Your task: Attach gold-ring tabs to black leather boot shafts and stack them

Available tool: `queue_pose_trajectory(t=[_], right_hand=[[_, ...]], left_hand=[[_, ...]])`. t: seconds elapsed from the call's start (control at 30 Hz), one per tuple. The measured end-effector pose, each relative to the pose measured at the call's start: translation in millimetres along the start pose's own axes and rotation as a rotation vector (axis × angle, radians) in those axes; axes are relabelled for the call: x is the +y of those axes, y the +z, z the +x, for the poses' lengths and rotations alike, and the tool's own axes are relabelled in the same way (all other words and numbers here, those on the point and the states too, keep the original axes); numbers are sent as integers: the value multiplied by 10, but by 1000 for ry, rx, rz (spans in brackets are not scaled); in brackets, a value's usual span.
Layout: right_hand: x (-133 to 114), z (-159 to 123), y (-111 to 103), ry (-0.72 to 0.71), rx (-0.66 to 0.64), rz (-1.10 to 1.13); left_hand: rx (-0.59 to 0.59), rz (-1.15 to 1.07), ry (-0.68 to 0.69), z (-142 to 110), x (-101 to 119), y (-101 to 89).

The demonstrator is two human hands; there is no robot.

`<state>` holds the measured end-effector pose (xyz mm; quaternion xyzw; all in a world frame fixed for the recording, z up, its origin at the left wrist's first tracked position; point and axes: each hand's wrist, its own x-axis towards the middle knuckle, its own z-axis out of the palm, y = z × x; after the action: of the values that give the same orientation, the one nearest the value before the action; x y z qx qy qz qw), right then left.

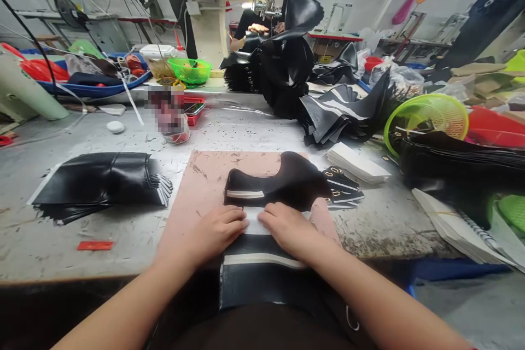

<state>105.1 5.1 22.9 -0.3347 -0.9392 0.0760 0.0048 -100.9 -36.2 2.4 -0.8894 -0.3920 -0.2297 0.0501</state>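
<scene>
Both hands rest side by side at the near edge of a pinkish board. Under them lies a black leather piece with white strips, its near part hanging over the table edge. My left hand has its fingers bent together at the left end of a wide white strip. My right hand presses bent fingers onto the right end of that strip; both thumbs are mostly hidden. Just beyond, a dark curved boot-shaped piece bears a short white strip. Black tabs with metal eyelets lie at its right.
At left are a stack of black leather pieces and a red strip. White strips, a yellow-green basket and more leather stand right. Behind are a leather pile and a sewing machine with a person behind it.
</scene>
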Motion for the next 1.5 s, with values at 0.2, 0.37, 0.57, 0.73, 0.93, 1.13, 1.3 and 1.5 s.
queue_pose_trajectory(t=[0.2, 0.37, 0.57, 0.73, 0.93, 1.13, 1.3, 1.5], right_hand=[[-74, 259, 166, -74, 46, 64], [-57, 250, 18, -66, -75, 152], [-86, 297, -116, -51, -151, 114], [-92, 347, -177, -94, -174, 80], [-91, 446, -56, -273, -62, -24], [58, -60, 113, -189, 110, 503], [339, -900, -65, 199, 17, 609], [309, -838, -235, 79, 116, 438]], left_hand=[[-35, -8, -44, -62, 14, 65], [-54, 7, -85, -107, 5, 99], [-59, 32, -97, -120, 6, 102], [-58, 77, -78, -141, 4, 114], [-4, 95, -48, -118, 0, 118], [36, 1, 6, -104, -10, 93], [-14, -53, -36, -100, -6, 70], [-63, -81, -49, -67, -33, 54]])
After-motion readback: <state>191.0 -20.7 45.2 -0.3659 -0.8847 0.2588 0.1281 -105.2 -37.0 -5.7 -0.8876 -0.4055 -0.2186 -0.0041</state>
